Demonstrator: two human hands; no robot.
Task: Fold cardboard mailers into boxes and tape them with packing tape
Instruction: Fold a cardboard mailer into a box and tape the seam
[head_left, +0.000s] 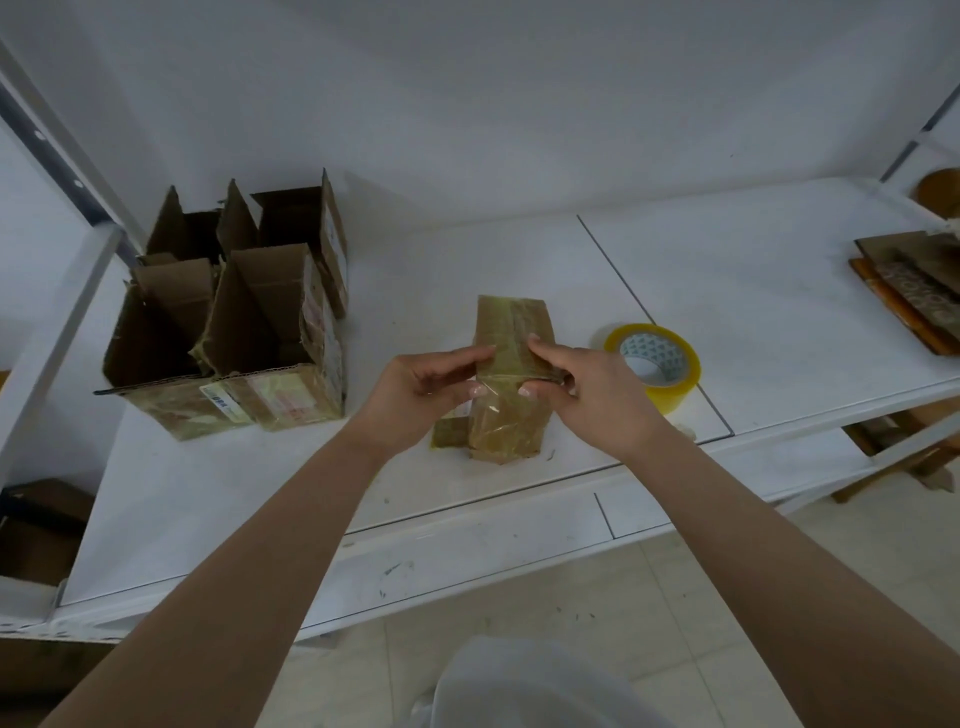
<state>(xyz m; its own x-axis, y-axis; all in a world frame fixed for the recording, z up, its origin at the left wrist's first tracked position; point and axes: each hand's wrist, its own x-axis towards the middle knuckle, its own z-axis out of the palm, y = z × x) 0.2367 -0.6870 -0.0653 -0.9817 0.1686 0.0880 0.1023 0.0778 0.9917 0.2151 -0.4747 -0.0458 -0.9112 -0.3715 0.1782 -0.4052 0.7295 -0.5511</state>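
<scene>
I see the small tape-covered cardboard box (511, 364) standing on the white table (753, 291), near its front edge and in the middle of my view. My left hand (426, 387) grips its left side, fingers on top and the thumb curled under at the front. My right hand (582, 384) pinches the right side the same way, the thumbnail pressed against the glossy tape. Just right of that hand lies the roll of yellow packing tape (655, 364), flat on the table. At the table's left stands a cluster of open cardboard boxes (228, 322), flaps up. A stack of flat cardboard mailers (914, 291) sits at the far right edge.
</scene>
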